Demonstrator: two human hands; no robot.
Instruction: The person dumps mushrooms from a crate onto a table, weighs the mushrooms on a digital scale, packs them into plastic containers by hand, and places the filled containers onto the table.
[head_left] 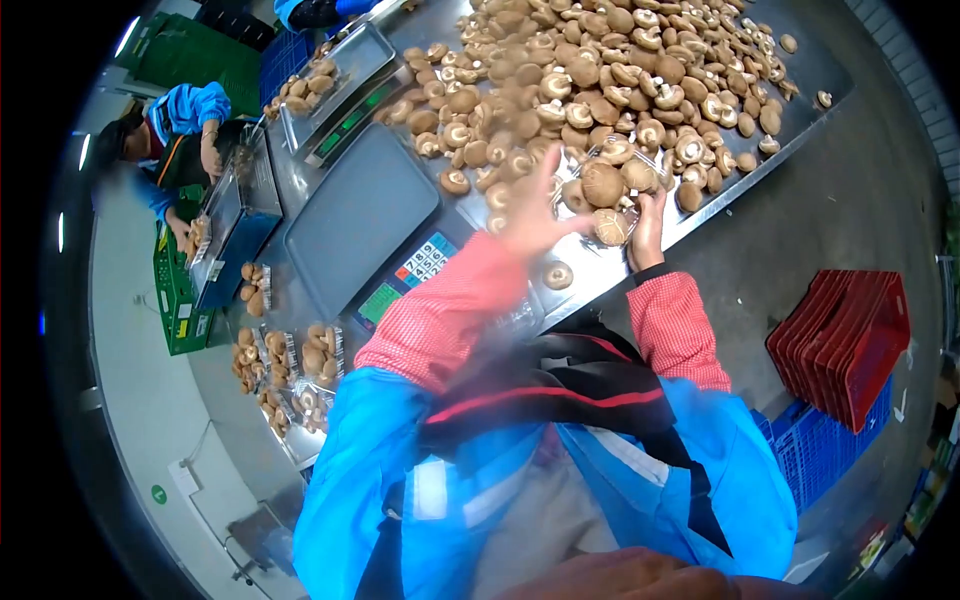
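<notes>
My right hand [648, 228] grips the near right edge of a clear plastic tray that holds several brown shiitake mushrooms [603, 186]. Just left of the tray, my left hand [532, 218] is raised with its fingers spread and nothing in it; it is slightly blurred. Beyond both hands spreads a large heap of loose shiitake mushrooms [620, 70] on the metal table [690, 222]. One single mushroom [558, 275] lies close to the table's front edge, below the tray.
To the left stands a weighing scale with a grey platform [365, 215] and a keypad [425, 260]. Filled mushroom packs [318, 355] sit farther left. A co-worker [185, 115] handles a pack near a green crate [180, 300]. Red crates [840, 340] are stacked at right.
</notes>
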